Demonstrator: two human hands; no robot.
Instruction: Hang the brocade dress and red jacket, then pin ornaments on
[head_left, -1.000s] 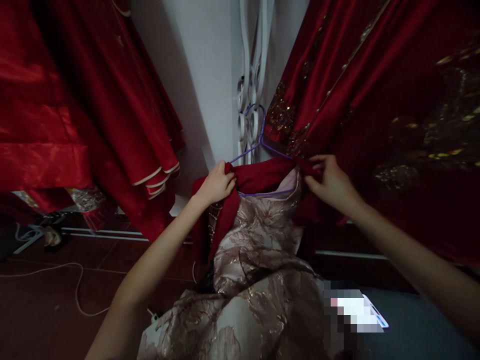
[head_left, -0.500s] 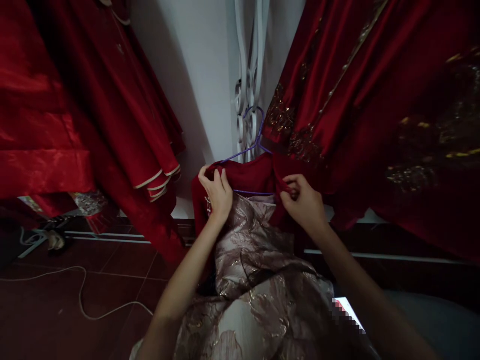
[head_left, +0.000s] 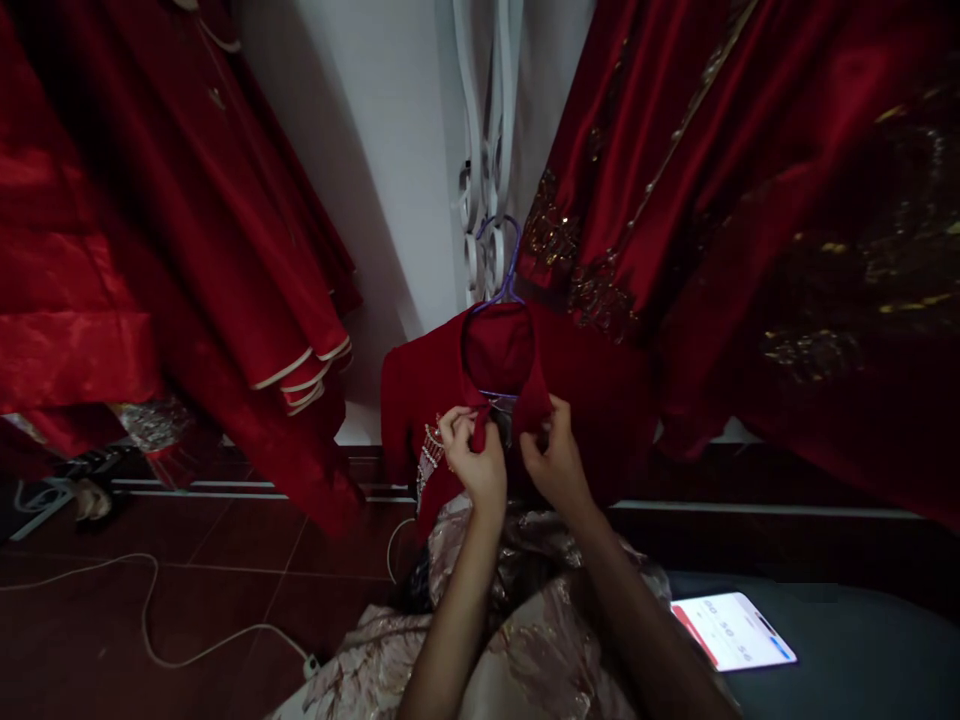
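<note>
A dark red jacket (head_left: 592, 390) with a beaded trim (head_left: 430, 450) hangs on a purple hanger (head_left: 511, 270) straight in front of me. My left hand (head_left: 476, 455) is closed on one front edge of the jacket, just below the neck opening. Opposite it, my right hand (head_left: 551, 450) pinches the other front edge. A small gap parts the two edges, and part of the hanger's lower bar shows between them. Beneath the jacket, a shiny patterned beige fabric (head_left: 525, 650) spreads across the lower middle.
Red garments (head_left: 277, 250) hang on the left, and gold-embroidered red gowns (head_left: 750, 250) on the right. A white scrolled metal stand (head_left: 469, 120) rises behind the hanger. A lit phone (head_left: 739, 630) lies on a dark seat (head_left: 862, 650). A white cable (head_left: 150, 620) crosses the tiled floor.
Both hands have moved from the shoulders down and inward to the front edges near the neck. The jacket now sits over the hanger's arms, with its collar standing round the hook.
</note>
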